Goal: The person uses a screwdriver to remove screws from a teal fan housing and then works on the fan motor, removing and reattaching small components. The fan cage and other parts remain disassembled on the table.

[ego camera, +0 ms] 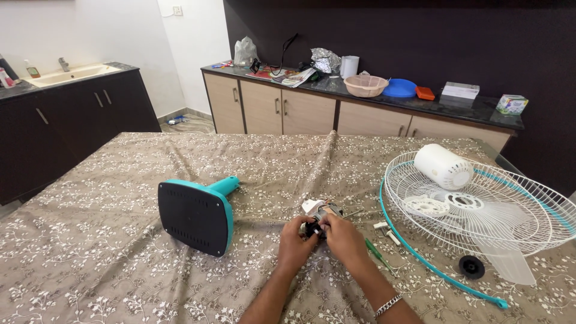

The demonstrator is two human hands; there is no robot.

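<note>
Both of my hands meet over a small fan motor with white and metal parts, resting on the patterned tablecloth. My left hand grips its dark lower end from the left. My right hand, a silver bracelet on its wrist, pinches the same part from the right. A teal fan base with a black underside lies on its side to the left of my hands. A green screwdriver lies just right of my right forearm.
At the right, white wire fan grilles with a teal rim hold a white motor cover and plastic rings. A black knob and a translucent blade lie beside them. A counter with bowls and boxes stands behind; a sink is at the far left.
</note>
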